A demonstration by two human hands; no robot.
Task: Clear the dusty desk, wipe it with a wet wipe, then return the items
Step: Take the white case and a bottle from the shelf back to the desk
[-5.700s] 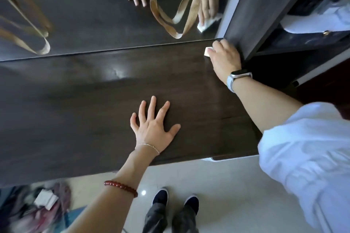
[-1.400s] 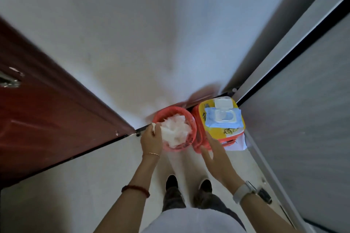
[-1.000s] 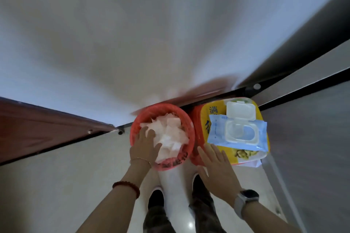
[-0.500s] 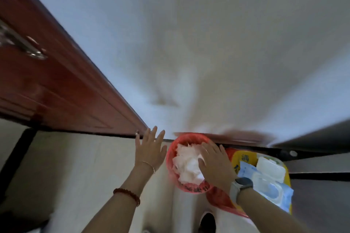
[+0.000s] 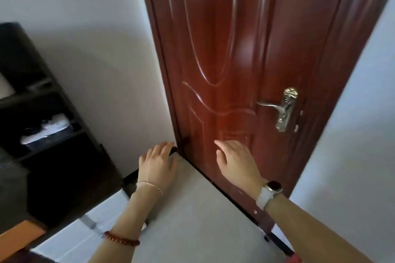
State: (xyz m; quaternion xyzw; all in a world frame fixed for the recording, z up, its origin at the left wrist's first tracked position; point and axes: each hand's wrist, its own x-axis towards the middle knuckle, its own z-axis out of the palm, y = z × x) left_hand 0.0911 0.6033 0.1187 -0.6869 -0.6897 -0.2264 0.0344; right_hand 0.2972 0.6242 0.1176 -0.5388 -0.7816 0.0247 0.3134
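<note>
While no wipe is showing, left hand point(image 5: 157, 164) and right hand point(image 5: 237, 163) are hovering empty, fingers loosely spread, at 12 o'clock before a red door point(image 5: 245, 53), likely freed for returning items.

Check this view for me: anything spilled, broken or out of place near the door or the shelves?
Nothing stands out. The red-brown door looks intact, handle level. Both hands, left and right, are empty. The dark shelf unit holds blurred white items, too unclear to judge.

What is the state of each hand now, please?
Left hand: open, fingers loosely bent, holding nothing.
Right hand: open, fingers relaxed, holding nothing, in front of the red-brown wooden door.
</note>
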